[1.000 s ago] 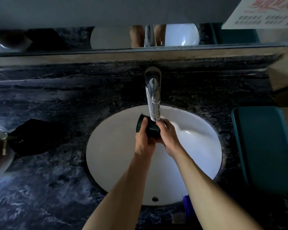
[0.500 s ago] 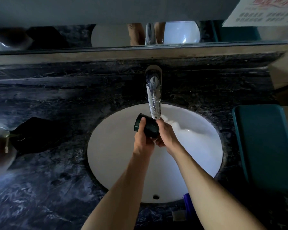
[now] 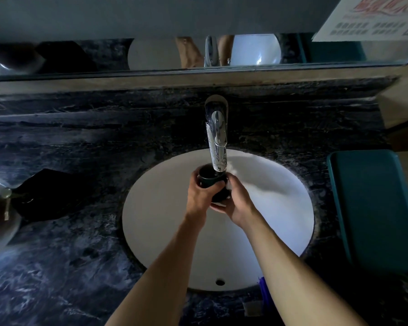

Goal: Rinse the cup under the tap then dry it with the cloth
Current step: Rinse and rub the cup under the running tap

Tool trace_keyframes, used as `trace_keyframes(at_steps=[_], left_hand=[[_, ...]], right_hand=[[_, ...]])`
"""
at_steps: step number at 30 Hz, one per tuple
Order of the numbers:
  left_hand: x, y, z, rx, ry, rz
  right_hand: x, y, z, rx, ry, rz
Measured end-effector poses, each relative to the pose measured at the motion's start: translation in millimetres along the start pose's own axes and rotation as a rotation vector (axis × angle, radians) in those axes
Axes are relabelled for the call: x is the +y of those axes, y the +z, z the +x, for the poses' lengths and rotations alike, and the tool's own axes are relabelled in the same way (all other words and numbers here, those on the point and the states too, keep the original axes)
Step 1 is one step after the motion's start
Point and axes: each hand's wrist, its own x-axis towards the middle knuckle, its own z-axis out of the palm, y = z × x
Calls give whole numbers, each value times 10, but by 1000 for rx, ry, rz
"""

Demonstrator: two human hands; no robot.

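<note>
L hand (image 3: 199, 196) + R hand (image 3: 236, 203): fingers wrapped rnd dark cup (image 3: 213, 184) | cup mouth up, under tap (image 3: 217, 135) | over white sink (image 3: 280, 208)

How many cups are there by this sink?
1. The dark cup is held over the basin under the tap, between the left hand and the right hand. Others may lie outside the view.

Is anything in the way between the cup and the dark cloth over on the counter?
Nothing visible blocks it. Both hands, left and right, hold the cup under the tap, over the sink. The dark cloth lies on the counter to the left, with only basin and bare counter between.
</note>
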Motion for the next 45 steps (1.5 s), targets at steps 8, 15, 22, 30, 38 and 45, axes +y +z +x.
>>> trace_keyframes(at_steps=[8,15,22,30,38,45], left_hand=[[-31,-139,-51,-130,123,122],[6,-135,-129,-135,177,81],[22,-221,-61,-224,-2,13],[23,-216,-54,-156,-211,-149],[-35,-304,-42,-69,-269,-269],[2,-325,-84,-21,-241,-212]], right_hand=[[-68,-202,-81,-248,-61,-71],[-26,-202,-76,-292,-149,15],[40,-264,-99,-227,-173,95],[59,-253,-99,-197,-188,146],[50,-186,-101,-159,-205,211],[62,-169,-90,-117,-184,166]])
